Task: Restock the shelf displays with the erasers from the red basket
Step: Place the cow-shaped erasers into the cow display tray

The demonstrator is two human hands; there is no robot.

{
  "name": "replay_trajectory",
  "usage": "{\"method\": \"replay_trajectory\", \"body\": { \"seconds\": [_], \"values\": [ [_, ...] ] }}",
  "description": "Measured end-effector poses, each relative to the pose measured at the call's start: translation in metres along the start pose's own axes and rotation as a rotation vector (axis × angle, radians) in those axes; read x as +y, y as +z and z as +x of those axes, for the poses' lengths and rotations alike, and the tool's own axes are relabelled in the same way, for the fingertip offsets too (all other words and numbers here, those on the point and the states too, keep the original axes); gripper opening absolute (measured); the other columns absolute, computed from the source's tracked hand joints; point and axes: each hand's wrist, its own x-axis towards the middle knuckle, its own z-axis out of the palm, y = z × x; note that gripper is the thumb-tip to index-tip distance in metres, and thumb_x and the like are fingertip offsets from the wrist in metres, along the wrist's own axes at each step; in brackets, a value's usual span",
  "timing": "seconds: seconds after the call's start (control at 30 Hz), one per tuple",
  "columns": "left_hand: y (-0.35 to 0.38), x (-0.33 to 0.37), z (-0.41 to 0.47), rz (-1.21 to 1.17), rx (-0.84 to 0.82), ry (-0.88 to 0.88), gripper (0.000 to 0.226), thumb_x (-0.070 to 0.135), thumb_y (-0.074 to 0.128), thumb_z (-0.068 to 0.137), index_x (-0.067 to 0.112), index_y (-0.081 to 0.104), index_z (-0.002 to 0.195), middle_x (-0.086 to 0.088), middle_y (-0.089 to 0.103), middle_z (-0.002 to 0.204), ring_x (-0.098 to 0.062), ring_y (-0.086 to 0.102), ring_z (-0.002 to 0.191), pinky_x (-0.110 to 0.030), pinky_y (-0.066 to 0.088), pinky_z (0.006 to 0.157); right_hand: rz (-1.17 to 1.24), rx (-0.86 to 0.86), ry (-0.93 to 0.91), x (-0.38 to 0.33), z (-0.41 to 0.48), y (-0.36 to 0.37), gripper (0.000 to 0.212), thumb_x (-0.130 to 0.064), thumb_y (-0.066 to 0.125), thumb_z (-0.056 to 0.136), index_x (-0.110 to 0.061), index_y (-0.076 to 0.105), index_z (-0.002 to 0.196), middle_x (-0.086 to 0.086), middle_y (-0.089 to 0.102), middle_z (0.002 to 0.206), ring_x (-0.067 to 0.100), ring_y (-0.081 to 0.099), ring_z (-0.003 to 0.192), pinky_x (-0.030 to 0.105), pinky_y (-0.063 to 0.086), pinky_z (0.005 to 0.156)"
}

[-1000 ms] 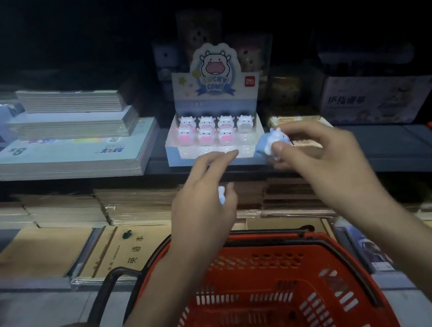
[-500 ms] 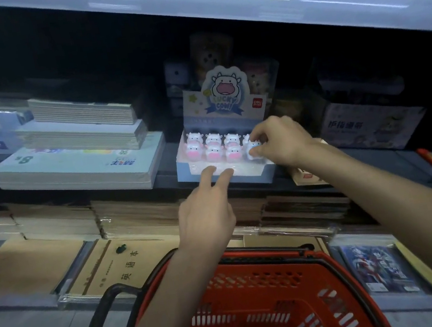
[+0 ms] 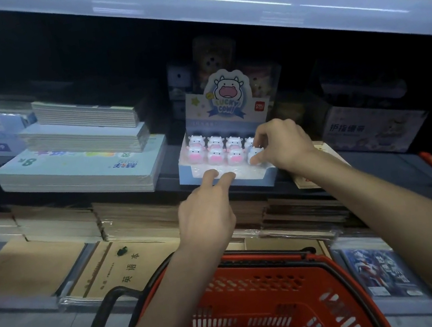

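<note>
Head view: seven cow erasers in one display, eighth tight between right fingers, left fingers straight.

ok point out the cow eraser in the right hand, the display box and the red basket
cow eraser (image 3: 253,154), head view, on its pale front face
display box (image 3: 229,110), head view, on the upright back card
red basket (image 3: 257,287), head view, on the slotted far wall
</note>
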Motion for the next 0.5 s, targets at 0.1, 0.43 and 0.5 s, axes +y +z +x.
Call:
{"method": "replay_trajectory", "body": {
  "seconds": [0.1, 0.43, 0.5],
  "values": [
    [-0.002, 0.001, -0.001, 0.010, -0.009, 0.001, 0.061, 0.007, 0.053, 0.097, 0.034, 0.044, 0.151, 0.007, 0.039, 0.156, -0.021, 0.063, 0.093, -0.034, 0.042, 0.068, -0.044, -0.016, -0.012, -0.002, 0.000, -0.003, 0.031, -0.029, 0.093, 0.071, -0.023, 0.076, 0.096, 0.002, 0.073, 0.099, 0.026, 0.067, 0.095, 0.037, 0.056, 0.080],
    [-0.023, 0.010, -0.010, -0.109, 0.083, 0.030, 0.059, 0.013, 0.057, 0.098, 0.038, 0.044, 0.150, 0.007, 0.031, 0.147, -0.014, 0.058, 0.086, -0.032, 0.044, 0.066, 0.026, 0.099, -0.178, 0.002, -0.023, -0.017, 0.025, -0.023, 0.069, 0.093, -0.028, 0.076, 0.116, 0.003, 0.064, 0.116, 0.023, 0.061, 0.104, 0.042, 0.051, 0.096],
    [-0.033, 0.011, -0.017, -0.428, 0.111, 0.001, 0.057, 0.014, 0.064, 0.092, 0.044, 0.051, 0.139, 0.012, 0.031, 0.131, -0.005, 0.056, 0.086, -0.032, 0.051, 0.067, 0.215, 0.170, -0.195, -0.004, -0.051, -0.025, 0.022, -0.022, 0.068, 0.093, -0.030, 0.076, 0.112, -0.006, 0.062, 0.108, 0.012, 0.060, 0.091, 0.031, 0.049, 0.088]
  ]
}}
